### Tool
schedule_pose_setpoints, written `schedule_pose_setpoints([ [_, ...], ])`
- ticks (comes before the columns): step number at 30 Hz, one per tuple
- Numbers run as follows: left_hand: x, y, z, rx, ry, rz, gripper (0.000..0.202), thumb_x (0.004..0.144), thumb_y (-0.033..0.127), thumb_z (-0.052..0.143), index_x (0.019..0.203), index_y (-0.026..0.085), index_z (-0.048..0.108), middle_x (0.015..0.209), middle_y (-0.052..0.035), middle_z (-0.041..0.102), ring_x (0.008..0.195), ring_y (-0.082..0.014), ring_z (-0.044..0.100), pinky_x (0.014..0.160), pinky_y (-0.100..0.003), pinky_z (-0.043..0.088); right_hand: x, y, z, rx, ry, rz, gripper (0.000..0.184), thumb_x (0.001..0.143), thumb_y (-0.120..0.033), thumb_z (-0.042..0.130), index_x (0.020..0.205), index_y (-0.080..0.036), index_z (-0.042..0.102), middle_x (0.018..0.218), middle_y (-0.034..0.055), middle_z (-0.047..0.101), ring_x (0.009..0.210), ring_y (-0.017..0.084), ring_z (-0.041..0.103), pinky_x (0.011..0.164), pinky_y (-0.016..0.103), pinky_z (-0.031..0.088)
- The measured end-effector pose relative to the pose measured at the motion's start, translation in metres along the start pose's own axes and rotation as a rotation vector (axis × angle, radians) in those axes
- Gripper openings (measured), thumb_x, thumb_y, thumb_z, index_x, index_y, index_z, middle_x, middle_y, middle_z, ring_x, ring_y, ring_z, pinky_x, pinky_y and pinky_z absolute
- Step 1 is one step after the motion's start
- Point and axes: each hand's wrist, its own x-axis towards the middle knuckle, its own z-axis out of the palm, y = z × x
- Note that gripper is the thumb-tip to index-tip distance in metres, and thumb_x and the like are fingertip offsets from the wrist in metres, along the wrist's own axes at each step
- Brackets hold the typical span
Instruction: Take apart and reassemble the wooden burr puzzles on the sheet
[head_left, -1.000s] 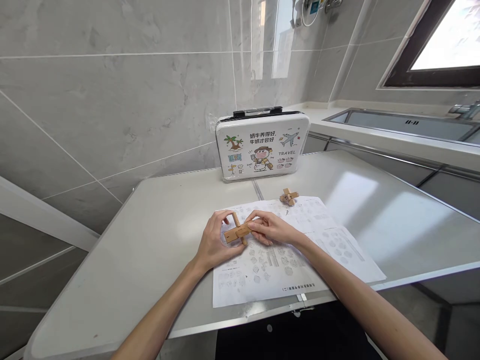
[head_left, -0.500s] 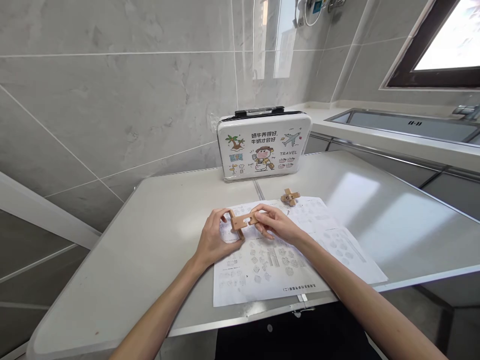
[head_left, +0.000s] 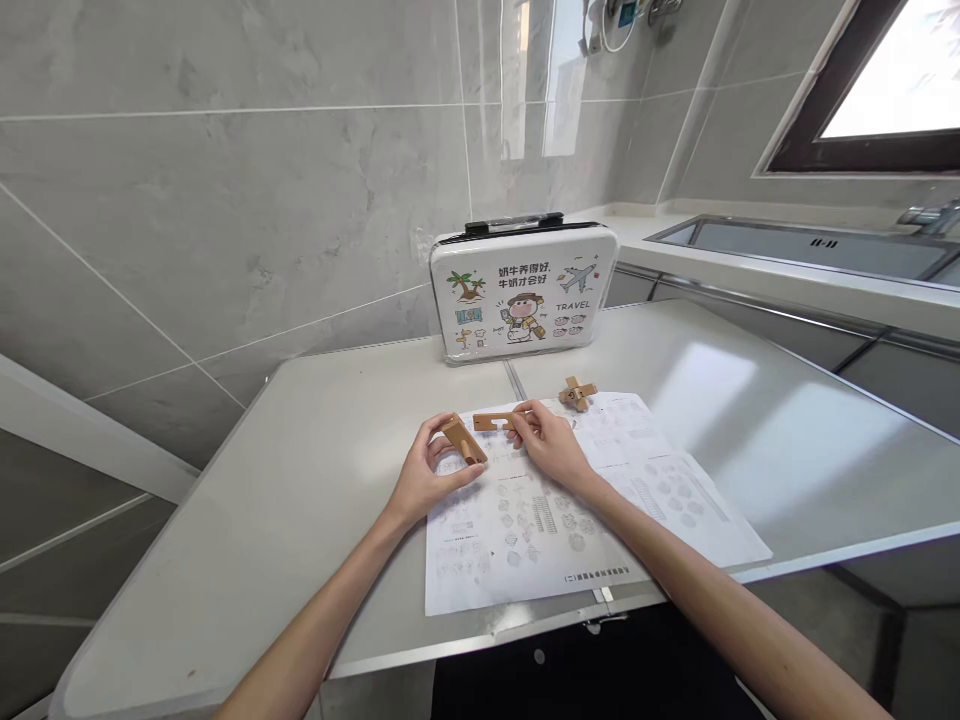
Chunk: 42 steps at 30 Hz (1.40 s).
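Observation:
My left hand [head_left: 429, 470] pinches a short notched wooden block [head_left: 463, 440] just above the printed instruction sheet [head_left: 570, 500]. My right hand [head_left: 551, 445] grips one end of a flat wooden bar with a slot [head_left: 491, 422], held level a little beyond the left block. The two wooden pieces are apart, a small gap between them. A small assembled wooden cross puzzle [head_left: 577, 393] lies on the sheet's far edge, to the right of my right hand.
A white tin case with cartoon travel pictures [head_left: 523, 290] stands upright at the back of the grey table [head_left: 300, 500]. A counter with a steel sink [head_left: 810, 250] runs along the right. Tiled wall rises behind, a window at upper right.
The two wooden pieces were joined in a cross; now they are pulled apart, the bar moving away with my right hand and the block staying in my left.

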Motion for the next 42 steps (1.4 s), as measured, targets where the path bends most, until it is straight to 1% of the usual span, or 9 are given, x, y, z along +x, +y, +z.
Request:
schedule_pose_setpoints([
  [4, 0.0, 0.005, -0.001, -0.178, -0.097, -0.072, 0.091, 0.072, 0.041, 0.09, 0.148, 0.035, 0.039, 0.146, -0.0119, 0.053, 0.111, -0.0275, 0.073, 0.098, -0.047, 0.059, 0.001, 0.003, 0.001, -0.089, 0.0, -0.038, 0.023, 0.103, -0.046, 0.05, 0.098, -0.026, 0.058, 0.087, 0.0043, 0.077, 0.081, 0.024, 0.072, 0.076, 0.037, 0.052],
  [7, 0.0, 0.007, -0.002, -0.239, -0.128, -0.097, 0.086, 0.072, 0.042, 0.091, 0.145, 0.035, 0.047, 0.144, -0.0122, 0.056, 0.105, -0.0279, 0.074, 0.094, -0.049, 0.061, 0.002, 0.007, 0.002, -0.118, -0.001, -0.059, 0.022, 0.103, -0.045, 0.049, 0.098, -0.026, 0.059, 0.089, 0.0045, 0.077, 0.079, 0.024, 0.07, 0.075, 0.037, 0.05],
  [10, 0.0, 0.009, -0.002, -0.265, -0.117, -0.071, 0.07, 0.072, 0.047, 0.09, 0.133, 0.03, 0.06, 0.144, -0.0112, 0.057, 0.111, -0.0306, 0.07, 0.096, -0.053, 0.06, 0.002, 0.009, 0.003, -0.147, -0.006, -0.068, 0.02, 0.103, -0.042, 0.049, 0.098, -0.026, 0.059, 0.089, 0.0038, 0.076, 0.074, 0.023, 0.067, 0.072, 0.035, 0.047],
  [12, 0.0, 0.01, -0.003, -0.301, -0.119, -0.078, 0.063, 0.075, 0.047, 0.089, 0.13, 0.029, 0.064, 0.144, -0.0102, 0.058, 0.117, -0.032, 0.067, 0.101, -0.055, 0.057, 0.001, 0.009, 0.004, -0.169, -0.009, -0.075, 0.02, 0.103, -0.041, 0.049, 0.098, -0.026, 0.059, 0.087, 0.003, 0.075, 0.071, 0.022, 0.064, 0.07, 0.034, 0.045],
  [17, 0.0, 0.012, -0.007, -0.398, -0.111, -0.155, 0.062, 0.074, 0.045, 0.089, 0.129, 0.029, 0.066, 0.146, -0.0101, 0.058, 0.131, -0.0357, 0.061, 0.108, -0.055, 0.054, -0.002, 0.009, 0.007, -0.183, -0.028, -0.096, 0.022, 0.103, -0.043, 0.05, 0.098, -0.025, 0.061, 0.087, 0.0032, 0.073, 0.066, 0.021, 0.059, 0.066, 0.033, 0.041],
  [21, 0.0, 0.012, -0.01, -0.43, -0.12, -0.191, 0.062, 0.076, 0.046, 0.088, 0.132, 0.029, 0.066, 0.144, -0.0099, 0.061, 0.133, -0.0365, 0.06, 0.11, -0.055, 0.053, -0.002, 0.009, 0.008, -0.201, -0.064, -0.115, 0.022, 0.103, -0.043, 0.052, 0.098, -0.025, 0.063, 0.089, 0.0037, 0.074, 0.074, 0.021, 0.062, 0.07, 0.034, 0.043],
  [26, -0.001, 0.012, -0.011, -0.45, -0.191, -0.215, 0.065, 0.079, 0.048, 0.085, 0.137, 0.029, 0.062, 0.147, -0.0107, 0.06, 0.137, -0.0369, 0.057, 0.113, -0.056, 0.05, -0.002, 0.01, 0.009, -0.247, -0.082, -0.177, 0.021, 0.102, -0.04, 0.055, 0.097, -0.024, 0.068, 0.089, 0.005, 0.072, 0.081, 0.023, 0.063, 0.073, 0.035, 0.044],
  [33, -0.003, 0.014, -0.008, -0.599, -0.296, -0.238, 0.057, 0.087, 0.031, 0.081, 0.139, 0.025, 0.061, 0.155, -0.0136, 0.054, 0.15, -0.0373, 0.041, 0.118, -0.053, 0.042, -0.003, 0.012, 0.01, -0.357, -0.078, -0.243, 0.013, 0.102, -0.03, 0.058, 0.101, -0.022, 0.068, 0.098, 0.0054, 0.073, 0.096, 0.024, 0.063, 0.085, 0.037, 0.048],
  [42, -0.003, 0.013, -0.007, -0.647, -0.332, -0.251, 0.051, 0.09, 0.025, 0.078, 0.138, 0.023, 0.063, 0.157, -0.0141, 0.052, 0.151, -0.0366, 0.04, 0.116, -0.05, 0.045, -0.004, 0.016, 0.011, -0.437, -0.05, -0.268, 0.013, 0.102, -0.029, 0.061, 0.106, -0.022, 0.072, 0.104, 0.0089, 0.069, 0.106, 0.028, 0.062, 0.093, 0.042, 0.05],
])
